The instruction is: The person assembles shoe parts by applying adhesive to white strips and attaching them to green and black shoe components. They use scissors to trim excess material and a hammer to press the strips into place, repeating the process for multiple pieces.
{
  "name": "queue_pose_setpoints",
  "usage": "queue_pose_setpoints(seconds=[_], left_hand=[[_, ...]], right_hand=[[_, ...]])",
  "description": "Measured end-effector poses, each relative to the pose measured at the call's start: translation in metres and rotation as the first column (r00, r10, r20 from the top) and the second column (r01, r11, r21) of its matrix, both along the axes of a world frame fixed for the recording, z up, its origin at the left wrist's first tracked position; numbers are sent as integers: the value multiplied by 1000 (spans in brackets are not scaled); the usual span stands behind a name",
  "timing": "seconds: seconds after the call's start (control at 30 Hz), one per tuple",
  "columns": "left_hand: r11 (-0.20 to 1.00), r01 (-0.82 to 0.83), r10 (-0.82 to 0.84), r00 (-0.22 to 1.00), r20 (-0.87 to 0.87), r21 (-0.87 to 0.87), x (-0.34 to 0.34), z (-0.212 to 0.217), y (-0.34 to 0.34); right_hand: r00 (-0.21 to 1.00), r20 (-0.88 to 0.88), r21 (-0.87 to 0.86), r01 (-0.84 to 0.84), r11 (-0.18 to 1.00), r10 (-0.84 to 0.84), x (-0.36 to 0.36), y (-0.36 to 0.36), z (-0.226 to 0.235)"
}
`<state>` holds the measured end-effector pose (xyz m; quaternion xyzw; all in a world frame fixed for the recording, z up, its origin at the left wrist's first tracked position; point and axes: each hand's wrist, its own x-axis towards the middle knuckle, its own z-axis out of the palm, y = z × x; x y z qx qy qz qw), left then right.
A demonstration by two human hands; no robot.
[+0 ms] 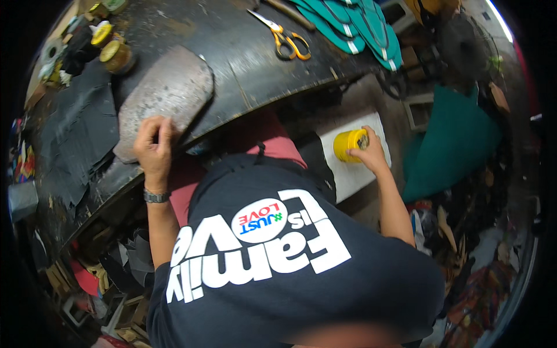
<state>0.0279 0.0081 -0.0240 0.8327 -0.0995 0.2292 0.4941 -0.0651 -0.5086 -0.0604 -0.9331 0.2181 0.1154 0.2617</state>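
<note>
Yellow plastic is showing between the fingers of the right hand (371, 152), which is closing around a small round yellow tin (350, 144) sitting on a white rectangular board (361, 174) down at the person's right side. The left hand (154, 145) is pressing flat, fingers together, on the near end of a grey speckled sole-shaped slab (165, 95) lying on the worn black curved workbench (243, 52). With the 2 hands this far apart and the body twisting, I judge the slab could be sliding off the bench edge if the left hand's pressure eases, and the tin could be tipping on the board if gripped off-centre. Further along the bench, orange-handled scissors (284, 37) are lying open beside a stack of teal flip-flop soles (354, 26), while 2 small yellow-lidded tins (110, 46) are standing near the far left corner above sheets of dark grey rubber (75, 133). Below, a teal cushion (452, 139) and scraps of card and offcuts are crowding the floor of this cluttered workshop.
</note>
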Motion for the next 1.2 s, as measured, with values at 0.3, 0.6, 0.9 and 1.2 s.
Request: queue_pose_setpoints(seconds=[0.3, 0.6, 0.9, 1.2], left_hand=[[885, 451, -447, 892, -63, 115, 34, 39, -57], [917, 395, -370, 896, -247, 59, 98, 18, -77], [856, 443, -424, 896, -130, 265, 122, 15, -78], [854, 492, -424, 847, -319, 170, 130, 24, -80]], right_hand=[[606, 503, -32, -700, 714, 616, 124, 152, 152], [406, 262, -329, -815, 476, 876, 223, 250, 136], [488, 280, -539, -633, 556, 827, 206, 264, 119], [260, 534, -482, -688, 543, 804, 220, 255, 106]])
